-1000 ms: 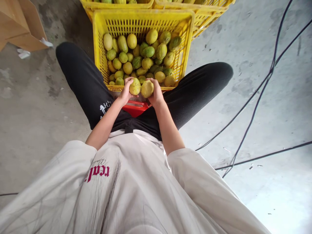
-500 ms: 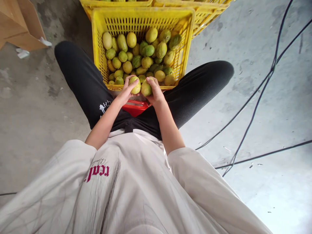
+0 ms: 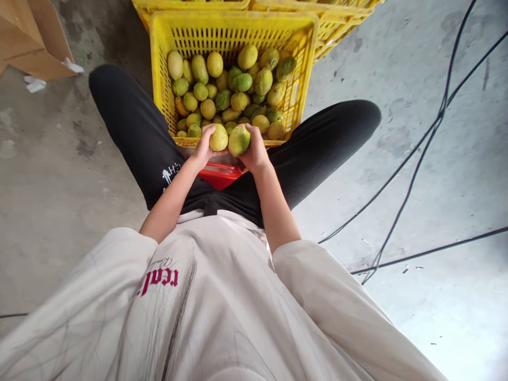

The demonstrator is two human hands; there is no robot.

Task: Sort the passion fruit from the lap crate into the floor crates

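My left hand (image 3: 203,151) is closed around a round yellow fruit (image 3: 218,138), with the thumb along its left side. In my right hand (image 3: 256,151) sits a yellow-green fruit (image 3: 239,141), greener at its upper right. The two fruits are held side by side with a narrow gap, above the near rim of a yellow plastic crate (image 3: 234,19). Many oval fruits (image 3: 207,109), from yellow to green, lie piled inside it. My fingers under both held fruits are mostly hidden.
More yellow crates (image 3: 337,26) stand behind this one. Between my legs is a red plastic thing (image 3: 220,176), partly hidden. An open cardboard box (image 3: 35,45) lies at the upper left, and black cables (image 3: 426,137) cross the concrete floor at the right.
Both fruits have turned in my hands; the right one now shows a greener side. My thumbs have shifted outward off the fruits' faces. The crate and its pile look the same.
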